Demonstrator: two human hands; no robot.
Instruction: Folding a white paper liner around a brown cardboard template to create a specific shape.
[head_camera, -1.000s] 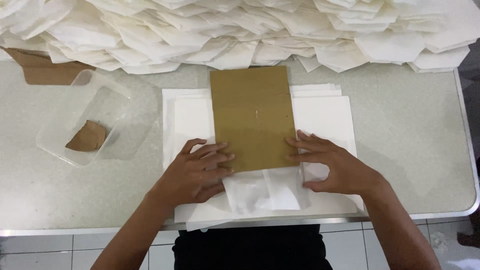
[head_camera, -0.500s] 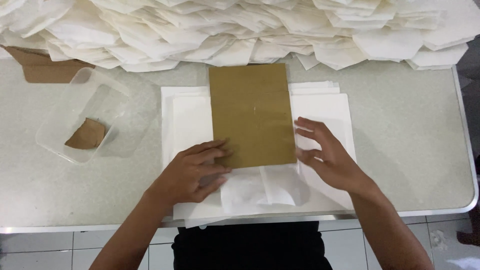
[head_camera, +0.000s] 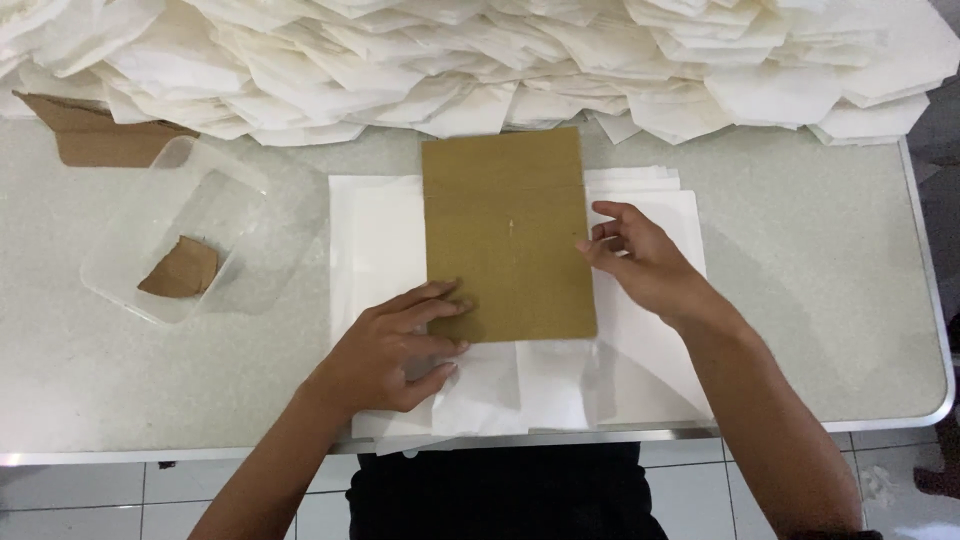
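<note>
Brown cardboard sheet (head_camera: 507, 235) lay flat on white paper stack (head_camera: 370, 240), long axis pointing away from person. Left hand (head_camera: 395, 350) pressed near corner, fingers spread flat, gripping nothing. Right hand (head_camera: 640, 262) touched right edge, fingers loosely curled, nothing held.

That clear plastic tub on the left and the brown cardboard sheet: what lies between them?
In the head view, bare grey table, then the left part of the white paper stack under the cardboard sheet. Nothing else beside the plastic tub.
</note>
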